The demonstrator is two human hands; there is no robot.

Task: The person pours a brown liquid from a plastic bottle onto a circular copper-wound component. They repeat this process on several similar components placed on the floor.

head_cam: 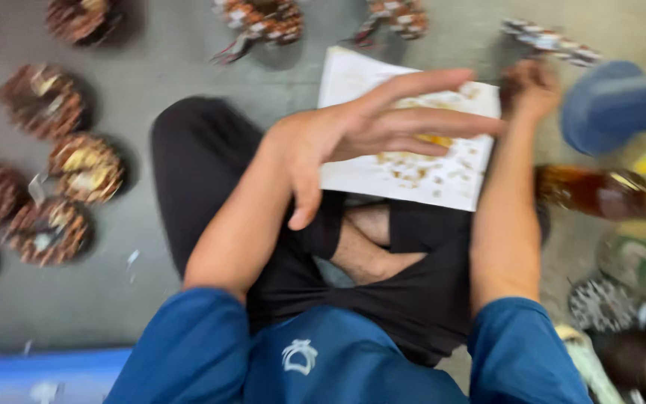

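— Seated on the floor (114, 299), cross-legged: the left hand (353, 135) hovers spread, fingers splayed, holding nothing, just above a white sheet (443, 179) speckled with yellow-brown crumbs.

— And the right hand (530, 90)?

— Out past the sheet's far corner, blurred; it looks curled, but I cannot tell whether it grips anything. It is near a small patterned wreath (551, 41) lying on the floor.

— More of those about?

— Several. Brown round wreaths (84, 168) cluster on the person's left, others along the top edge. On the right, a brown bottle (600, 193) lies by some round lids or reels, too blurred to name.

— How would the sheet handle?

— Light and limp, by my guess: thin paper resting partly on the black-trousered knee (203, 150). Lifted by one corner, it would sag and spill the crumbs; taking two opposite edges would likely keep it level. The wreaths look light too, probably brittle at the trimmings, so the rim seems safest.
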